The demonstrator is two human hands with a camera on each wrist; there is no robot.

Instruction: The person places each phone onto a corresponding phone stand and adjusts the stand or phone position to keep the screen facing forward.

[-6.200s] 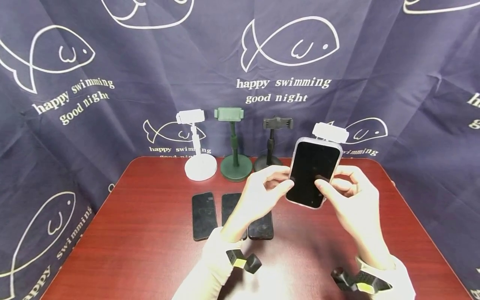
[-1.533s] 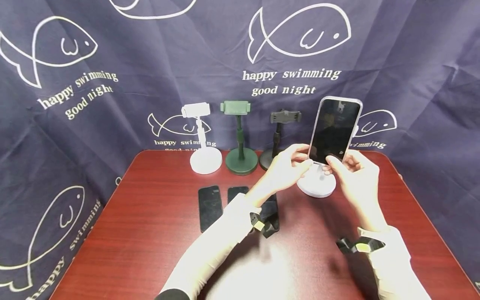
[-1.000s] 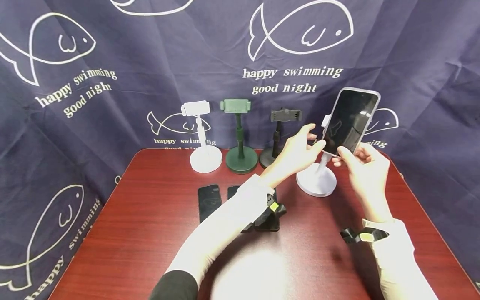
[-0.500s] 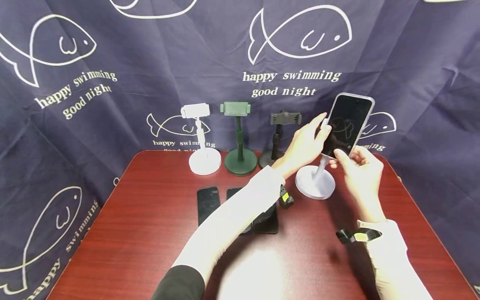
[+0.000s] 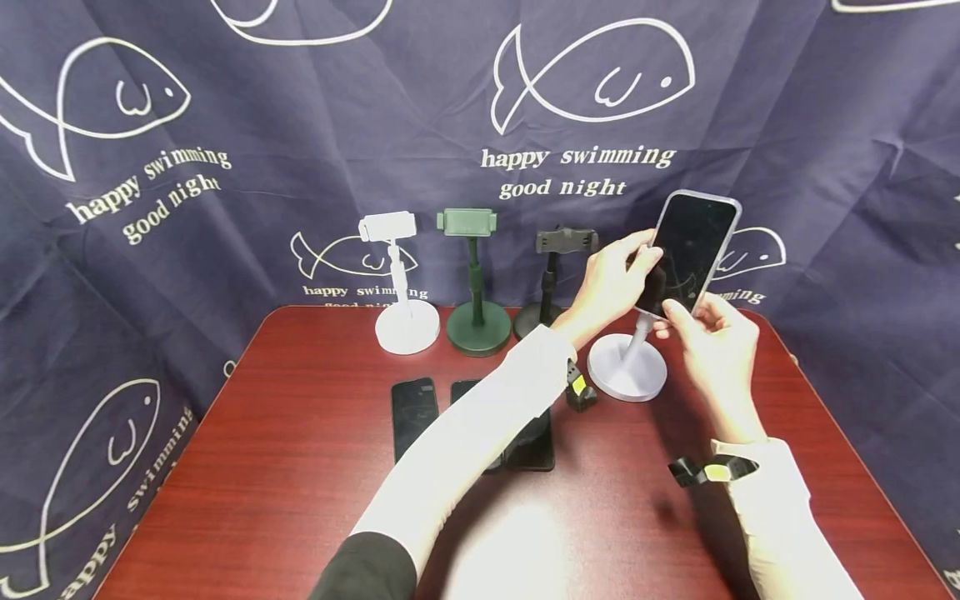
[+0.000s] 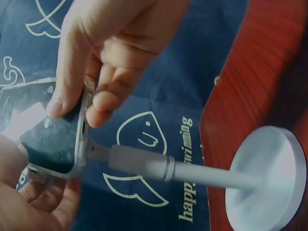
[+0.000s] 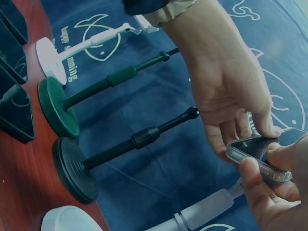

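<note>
A smartphone (image 5: 696,242) with a black screen and clear case is tilted upright at the head of the rightmost white phone stand (image 5: 627,368). It hides the stand's clamp in the head view. My left hand (image 5: 611,279) grips the phone's left edge, thumb on the screen and fingers behind. At the lower right corner, my right hand (image 5: 722,343) pinches the phone with the thumb in front. In the left wrist view, the stand's pole (image 6: 139,161) runs up to the phone's back. The right wrist view shows the phone's cased end (image 7: 250,150) between both hands.
Left of the hands stand a black phone stand (image 5: 551,279), a green one (image 5: 478,325) and another white one (image 5: 407,327). Dark phones, including the leftmost phone (image 5: 414,408), lie on the red table (image 5: 247,467), partly under my left forearm. A fish-print curtain (image 5: 420,125) hangs behind.
The phone has gone up from in front of the right white stand to its head. My left hand let go of the lower edge and took the left side. Little differs in the last half second.
</note>
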